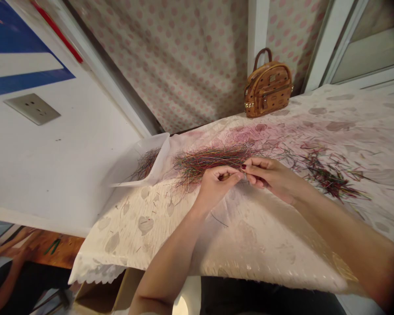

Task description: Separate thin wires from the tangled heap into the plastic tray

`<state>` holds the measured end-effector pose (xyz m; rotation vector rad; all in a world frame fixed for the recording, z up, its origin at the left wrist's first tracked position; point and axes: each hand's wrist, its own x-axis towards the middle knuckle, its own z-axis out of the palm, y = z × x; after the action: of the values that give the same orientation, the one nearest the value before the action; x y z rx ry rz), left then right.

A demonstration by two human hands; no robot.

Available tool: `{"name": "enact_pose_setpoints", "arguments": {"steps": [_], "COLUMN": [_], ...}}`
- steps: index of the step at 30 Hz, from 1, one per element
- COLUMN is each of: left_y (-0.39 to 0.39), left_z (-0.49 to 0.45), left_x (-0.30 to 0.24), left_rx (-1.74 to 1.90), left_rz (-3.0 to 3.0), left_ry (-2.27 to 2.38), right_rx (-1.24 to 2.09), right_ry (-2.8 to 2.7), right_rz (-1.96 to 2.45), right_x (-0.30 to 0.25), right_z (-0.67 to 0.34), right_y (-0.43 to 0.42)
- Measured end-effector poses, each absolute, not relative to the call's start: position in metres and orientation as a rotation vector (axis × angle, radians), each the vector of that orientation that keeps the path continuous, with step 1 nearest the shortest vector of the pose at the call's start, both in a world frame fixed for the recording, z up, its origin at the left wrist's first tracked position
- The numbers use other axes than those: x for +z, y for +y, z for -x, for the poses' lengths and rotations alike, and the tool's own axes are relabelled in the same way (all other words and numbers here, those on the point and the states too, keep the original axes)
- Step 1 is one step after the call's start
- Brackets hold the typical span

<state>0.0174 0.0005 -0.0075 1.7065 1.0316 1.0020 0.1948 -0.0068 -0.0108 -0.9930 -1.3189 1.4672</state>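
Observation:
My left hand (219,183) and my right hand (267,175) meet above the table's near side, fingertips almost touching. Both are closed in a pinch on what looks like a thin wire, mostly hidden by the fingers. Just behind them lies a long bundle of thin coloured wires (210,158), mainly red, green and dark. To the right of my right hand is a loose heap of short wire pieces (330,175). One dark wire (219,220) lies on the cloth below my left hand.
A white plastic tray (160,159) with more wires stands left, against the wall. A brown mini backpack (269,92) sits at the back of the cloth-covered table (144,249). Lower left, another person's hands (22,245) are near green-handled pliers (53,246). Below is a cardboard box (101,293).

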Motion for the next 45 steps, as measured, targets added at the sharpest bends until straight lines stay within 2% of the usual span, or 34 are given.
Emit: {"name": "enact_pose_setpoints", "arguments": {"steps": [5,8,14,21,27,34,45], "left_y": [0.003,0.003,0.002,0.002,0.001,0.003,0.005], "left_z": [-0.016,-0.017,-0.019,-0.021,-0.020,-0.012,-0.004], "left_x": [-0.006,-0.004,-0.003,-0.004,-0.003,0.005,0.006], "left_rx": [1.029,1.049,1.110,1.223,1.186,1.043,0.913], "left_rz": [-1.521,-1.390,-1.270,-1.430,-1.455,-1.124,-1.075], "left_ry": [0.965,0.987,0.994,1.099,1.147,1.032,0.887], "right_rx": [1.509,1.421,1.037,0.315,0.055,0.008,0.085], "right_ry": [-1.327,-1.369,-1.519,-1.822,-1.965,-1.987,-1.988], "right_rz": [0.959,0.932,1.018,1.076,0.983,0.993,0.919], "right_x": [-0.010,-0.010,-0.015,-0.017,-0.016,-0.018,-0.021], "right_z": [-0.194,-0.191,-0.185,-0.179,-0.178,-0.183,-0.188], "right_y": [-0.009,-0.009,-0.010,-0.020,-0.019,-0.014,-0.008]}}
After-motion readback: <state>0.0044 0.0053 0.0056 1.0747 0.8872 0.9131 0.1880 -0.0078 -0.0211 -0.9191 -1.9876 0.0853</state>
